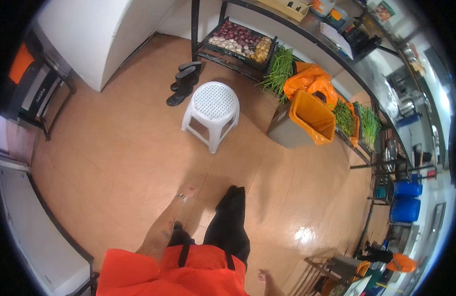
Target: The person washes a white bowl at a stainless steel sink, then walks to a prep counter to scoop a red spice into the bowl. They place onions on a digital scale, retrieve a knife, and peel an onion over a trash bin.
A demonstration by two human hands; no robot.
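Observation:
My left hand (189, 191) hangs low in front of me over the tiled floor, blurred, with a band at the wrist; whether its fingers are closed is hard to see. At the lower right, beside my orange-red shirt, my right hand (263, 275) hangs with its fingers curled, and nothing shows in it. Neither hand touches anything that I can see. Ahead stands a white plastic stool (216, 100) with a perforated round seat. Dark footwear (183, 83) lies on the floor to its left. A grey bin (292, 129) with an orange liner stands to its right.
A black crate of onions and garlic (241, 44) rests on the low shelf of a metal table. Green herbs (280, 68) and an orange bag (313, 81) are beside it. A white wall corner (109, 55) juts out upper left. At far lower right, another person in orange (401, 262) stands.

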